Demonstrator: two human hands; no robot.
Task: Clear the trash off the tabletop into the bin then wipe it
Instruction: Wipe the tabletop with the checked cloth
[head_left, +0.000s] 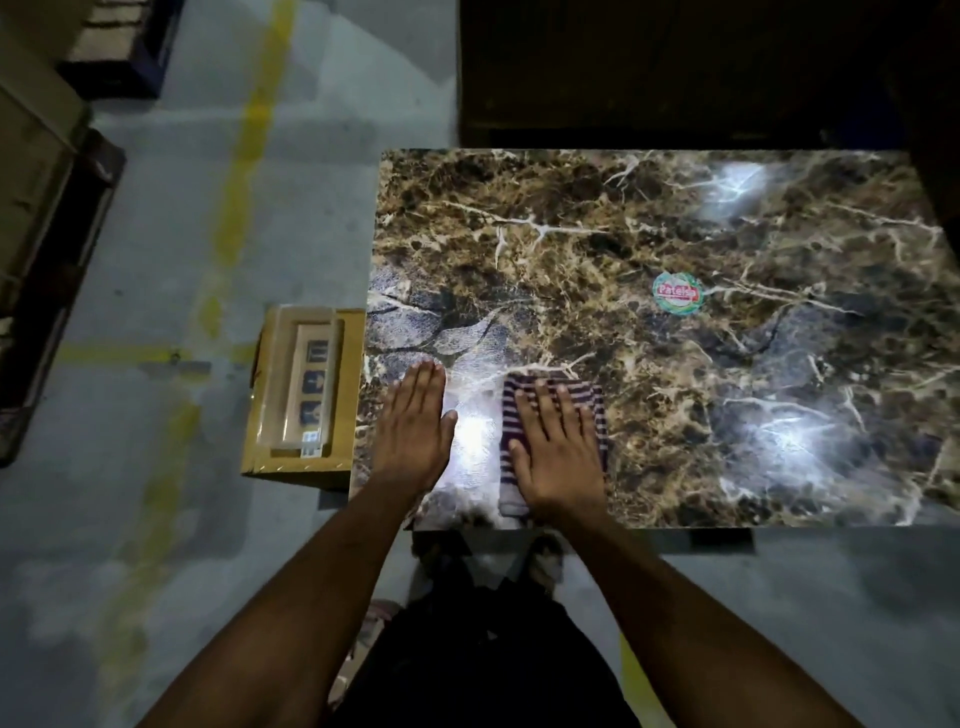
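A brown marble-patterned tabletop (675, 234) fills the right half of the view. My right hand (556, 447) lies flat, fingers spread, pressing a purple and white striped cloth (597, 410) onto the table near its front left corner. My left hand (415, 426) rests flat on the bare table just left of the cloth, fingers straight and together. A yellow cardboard box (301, 395) stands on the floor against the table's left edge; a clear plastic package with a brown card lies in it.
A round red and green sticker (678, 293) is stuck on the middle of the tabletop. Cardboard boxes (31, 156) and a dark pallet stand at the far left. Dark furniture (675, 67) stands behind the table. Yellow lines cross the grey floor.
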